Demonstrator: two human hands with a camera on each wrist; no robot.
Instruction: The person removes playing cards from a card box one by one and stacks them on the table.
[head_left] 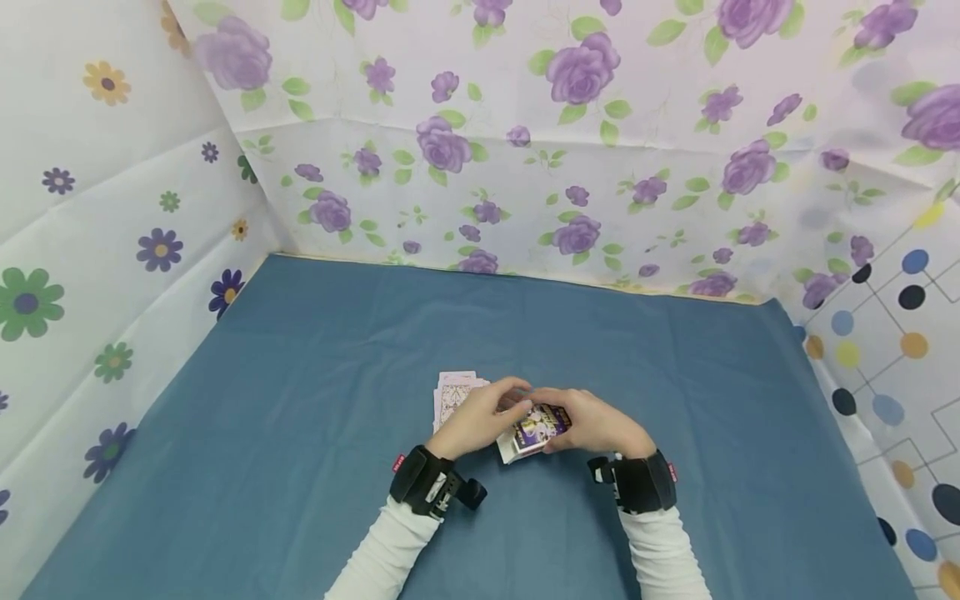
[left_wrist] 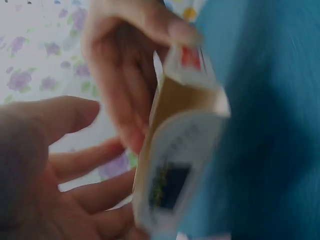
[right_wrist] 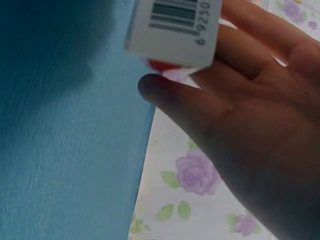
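Observation:
A printed playing-card box (head_left: 538, 427) is held above the blue cloth by my right hand (head_left: 600, 423), thumb on one side and fingers on the other. In the left wrist view the box (left_wrist: 172, 165) shows an open end with its flap out and a hollow inside. My left hand (head_left: 480, 414) is beside it; in its own wrist view its fingers (left_wrist: 95, 195) are loosely extended, tips passing behind the box's edge. The right wrist view shows a barcode on the box's end. A stack of playing cards (head_left: 452, 393) lies patterned back up, partly covered by my left hand.
A blue cloth (head_left: 337, 350) covers the table. Flower-printed sheeting (head_left: 525, 200) rises along the back edge, with more patterned sheeting at the left (head_left: 112, 275) and right (head_left: 885, 375). Dark camera straps sit on both wrists.

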